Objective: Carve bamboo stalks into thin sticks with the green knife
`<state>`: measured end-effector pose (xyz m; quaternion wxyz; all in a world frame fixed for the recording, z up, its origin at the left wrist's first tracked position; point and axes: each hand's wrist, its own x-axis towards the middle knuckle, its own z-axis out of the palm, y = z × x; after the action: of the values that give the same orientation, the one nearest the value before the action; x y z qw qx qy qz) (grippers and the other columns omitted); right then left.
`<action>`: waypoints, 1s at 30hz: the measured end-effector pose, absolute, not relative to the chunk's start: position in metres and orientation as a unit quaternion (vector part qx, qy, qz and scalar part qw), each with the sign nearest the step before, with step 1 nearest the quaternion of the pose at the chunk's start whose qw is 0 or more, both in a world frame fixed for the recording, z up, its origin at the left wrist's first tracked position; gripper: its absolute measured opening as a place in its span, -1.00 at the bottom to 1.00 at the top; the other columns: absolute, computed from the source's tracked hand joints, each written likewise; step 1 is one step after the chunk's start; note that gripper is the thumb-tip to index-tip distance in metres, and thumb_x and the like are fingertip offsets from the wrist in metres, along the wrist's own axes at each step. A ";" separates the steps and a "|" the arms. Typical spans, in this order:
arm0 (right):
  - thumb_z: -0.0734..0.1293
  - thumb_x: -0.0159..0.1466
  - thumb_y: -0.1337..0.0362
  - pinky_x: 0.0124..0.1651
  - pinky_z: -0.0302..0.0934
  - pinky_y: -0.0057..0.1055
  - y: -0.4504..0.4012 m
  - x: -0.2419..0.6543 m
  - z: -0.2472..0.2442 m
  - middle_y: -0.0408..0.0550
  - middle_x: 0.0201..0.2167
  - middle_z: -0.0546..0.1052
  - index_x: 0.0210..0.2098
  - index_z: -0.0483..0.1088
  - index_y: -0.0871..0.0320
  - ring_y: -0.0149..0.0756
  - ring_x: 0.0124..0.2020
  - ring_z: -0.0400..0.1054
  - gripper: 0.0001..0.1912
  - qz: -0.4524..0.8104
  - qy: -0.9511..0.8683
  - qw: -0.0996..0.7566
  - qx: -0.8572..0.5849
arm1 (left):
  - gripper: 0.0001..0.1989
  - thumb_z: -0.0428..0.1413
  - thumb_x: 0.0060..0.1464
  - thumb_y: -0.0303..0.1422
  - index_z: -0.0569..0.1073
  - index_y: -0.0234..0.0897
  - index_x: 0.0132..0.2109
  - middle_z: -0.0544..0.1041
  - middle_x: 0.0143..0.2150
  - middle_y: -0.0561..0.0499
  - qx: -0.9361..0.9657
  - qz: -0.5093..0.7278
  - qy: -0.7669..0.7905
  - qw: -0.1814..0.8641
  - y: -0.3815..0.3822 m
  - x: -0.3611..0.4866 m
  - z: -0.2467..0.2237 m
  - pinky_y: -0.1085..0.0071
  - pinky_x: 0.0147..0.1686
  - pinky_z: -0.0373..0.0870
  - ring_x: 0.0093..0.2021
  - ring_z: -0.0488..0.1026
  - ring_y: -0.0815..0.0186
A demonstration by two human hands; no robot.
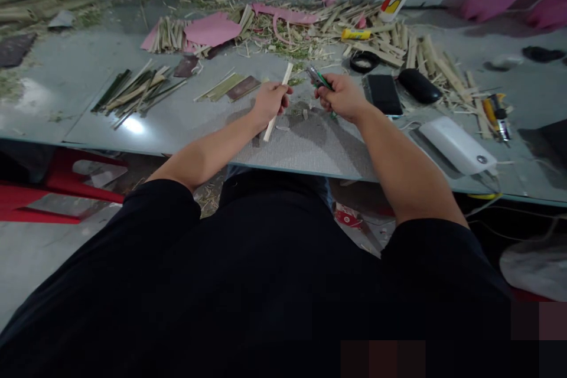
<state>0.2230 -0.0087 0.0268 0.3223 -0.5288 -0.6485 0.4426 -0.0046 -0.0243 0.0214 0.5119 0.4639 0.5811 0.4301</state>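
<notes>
My left hand (269, 105) is closed around the middle of a pale bamboo strip (287, 74), which slants over the front of the table with both ends sticking out. To its right, my right hand (343, 97) grips a box cutter (316, 77) with a metal front and a green body. The cutter's front end points up and left, toward the strip but apart from it. Small shavings (283, 127) lie on the table beneath and between the hands. A few flat strips (225, 87) and a piece of brown sandpaper (243, 88) rest left of my left hand.
Green and tan bamboo strips (133, 91) lie at the left. Pink paper (213, 29), shavings and a yellow glue stick (355, 34) spread along the back. At the right are black tape (364, 61), a phone (383, 95), a mouse (419, 85), a white power bank (458, 144) and a yellow cutter (497, 115).
</notes>
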 end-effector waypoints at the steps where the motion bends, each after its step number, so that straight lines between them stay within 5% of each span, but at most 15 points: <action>1: 0.65 0.76 0.15 -0.22 0.13 -0.24 -0.007 0.223 0.025 -0.21 -0.35 0.35 -0.14 0.34 -0.05 -0.22 -0.34 0.08 -0.53 0.443 -0.649 0.330 -0.524 | -0.52 0.08 0.80 -0.41 0.54 -0.15 -0.26 0.46 -0.44 0.07 0.462 0.432 0.582 0.511 -0.023 -0.005 0.020 0.30 -0.27 0.26 -0.39 0.31 0.31; 5: 0.53 0.85 0.02 -0.16 0.22 -0.20 -0.002 0.227 0.021 -0.14 -0.24 0.51 -0.04 0.39 -0.07 -0.17 -0.29 0.18 -0.64 0.380 -0.684 0.315 -0.537 | -0.55 0.11 0.79 -0.39 0.56 -0.19 -0.24 0.42 -0.43 0.09 0.460 0.446 0.566 0.518 -0.019 -0.006 0.015 0.36 -0.33 0.21 -0.45 0.30 0.36; 10: 0.46 0.81 0.17 0.23 0.35 -0.11 -0.007 0.227 0.022 0.08 0.19 0.77 0.15 0.55 -0.03 0.02 0.17 0.49 -0.95 0.177 -0.777 0.227 -0.560 | -0.51 0.13 0.82 -0.36 0.55 -0.16 -0.26 0.44 -0.47 0.10 0.465 0.432 0.577 0.514 -0.022 -0.006 0.018 0.36 -0.32 0.20 -0.42 0.28 0.38; 12: 0.47 0.78 0.13 0.29 0.36 -0.07 -0.010 0.223 0.023 0.15 0.30 0.79 0.25 0.58 -0.03 0.13 0.28 0.57 -0.86 0.146 -0.786 0.193 -0.568 | -0.53 0.09 0.80 -0.41 0.54 -0.18 -0.25 0.45 -0.46 0.11 0.482 0.426 0.575 0.506 -0.025 -0.005 0.020 0.35 -0.35 0.20 -0.47 0.28 0.39; 20: 0.13 0.97 -0.14 0.23 0.36 -0.08 -0.016 0.209 0.022 0.26 0.30 0.81 0.26 0.61 -0.01 0.24 0.33 0.64 -0.48 0.085 -0.786 0.097 -0.604 | -0.54 0.08 0.78 -0.45 0.56 -0.20 -0.24 0.45 -0.49 0.14 0.521 0.399 0.577 0.486 -0.031 -0.002 0.023 0.39 -0.36 0.21 -0.50 0.31 0.41; 30: 0.22 0.96 -0.15 0.23 0.33 0.00 -0.017 0.204 0.024 0.26 0.18 0.80 0.13 0.64 0.03 0.31 0.27 0.63 -0.48 0.062 -0.787 0.093 -0.607 | -0.51 0.06 0.81 -0.47 0.50 -0.17 -0.26 0.42 -0.48 0.12 0.549 0.396 0.556 0.483 -0.031 -0.003 0.019 0.44 -0.43 0.19 -0.52 0.29 0.40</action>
<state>0.2043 -0.0173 0.0238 0.0933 -0.6072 -0.7866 0.0617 -0.0026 -0.0308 0.0190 0.4834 0.5485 0.5559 0.3956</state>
